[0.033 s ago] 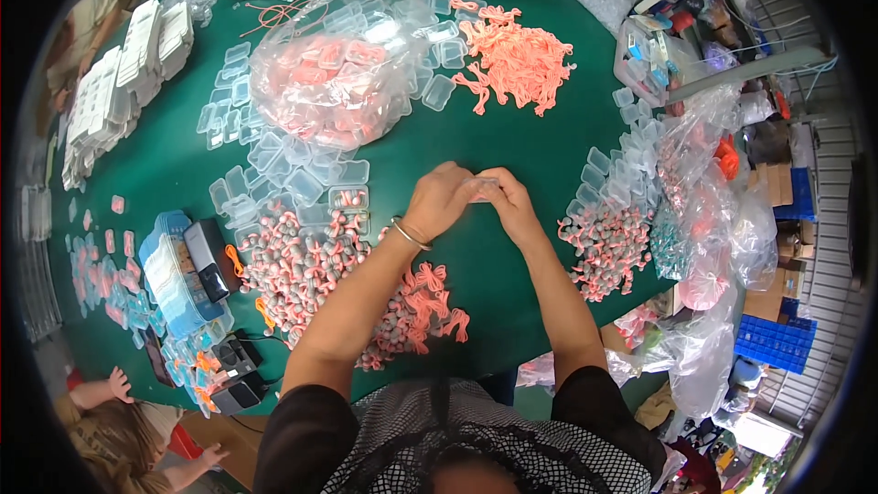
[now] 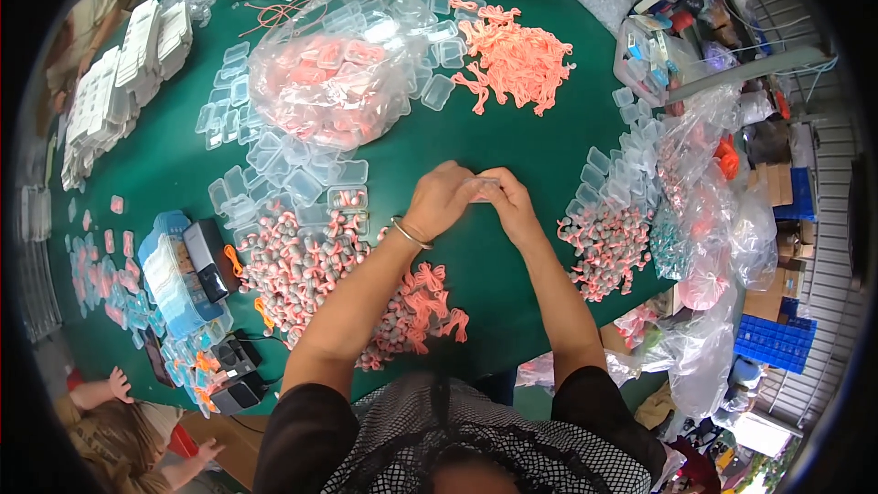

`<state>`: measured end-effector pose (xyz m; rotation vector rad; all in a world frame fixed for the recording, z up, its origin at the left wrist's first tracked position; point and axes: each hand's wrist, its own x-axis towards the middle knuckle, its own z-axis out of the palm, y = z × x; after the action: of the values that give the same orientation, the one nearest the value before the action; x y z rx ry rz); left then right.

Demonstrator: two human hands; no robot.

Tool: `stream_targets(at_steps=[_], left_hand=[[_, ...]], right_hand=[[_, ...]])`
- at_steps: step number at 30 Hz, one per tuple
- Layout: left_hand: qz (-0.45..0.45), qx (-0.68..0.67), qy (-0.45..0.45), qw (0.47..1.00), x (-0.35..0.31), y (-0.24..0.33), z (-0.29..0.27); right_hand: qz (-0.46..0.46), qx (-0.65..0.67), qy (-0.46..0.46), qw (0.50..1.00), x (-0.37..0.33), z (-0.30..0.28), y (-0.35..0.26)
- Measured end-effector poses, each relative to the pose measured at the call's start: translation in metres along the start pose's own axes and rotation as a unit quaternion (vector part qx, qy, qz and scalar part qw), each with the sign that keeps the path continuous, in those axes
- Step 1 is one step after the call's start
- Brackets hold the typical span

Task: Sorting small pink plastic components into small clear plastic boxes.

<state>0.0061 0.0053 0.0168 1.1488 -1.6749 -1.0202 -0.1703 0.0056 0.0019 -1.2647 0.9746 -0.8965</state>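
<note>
My left hand (image 2: 444, 201), with a bangle at the wrist, and my right hand (image 2: 508, 203) meet over the middle of the green table. Between their closed fingers is a small clear plastic box (image 2: 482, 190), mostly covered, with a hint of pink in it. Left of my left forearm spreads a heap of pink-and-grey earplug-like pieces (image 2: 297, 265). Pink cord bundles (image 2: 428, 297) lie between my forearms. To the right of my right hand is a second heap of pink-and-grey pieces (image 2: 608, 247), with empty clear boxes (image 2: 599, 165) just beyond it.
A large clear bag of filled boxes (image 2: 329, 82) stands at the back, beside a pile of coral cords (image 2: 521, 64). White trays (image 2: 137, 64) are stacked far left. A blue container (image 2: 174, 265) and dark devices sit left. Another person's hand (image 2: 119, 384) shows lower left; shelving stands right.
</note>
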Motion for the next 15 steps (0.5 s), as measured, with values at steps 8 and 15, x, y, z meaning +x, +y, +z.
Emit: stream_targets(at_steps=[8, 15], left_hand=[[0.054, 0.207, 0.066, 0.975, 0.004, -0.001, -0.013], [0.071, 0.335, 0.104, 0.934, 0.001, -0.022, 0.000]], right_hand=[[-0.223, -0.297, 0.033, 0.928, 0.051, -0.025, -0.019], [-0.178, -0.664, 0.181, 0.703, 0.156, -0.048, -0.037]])
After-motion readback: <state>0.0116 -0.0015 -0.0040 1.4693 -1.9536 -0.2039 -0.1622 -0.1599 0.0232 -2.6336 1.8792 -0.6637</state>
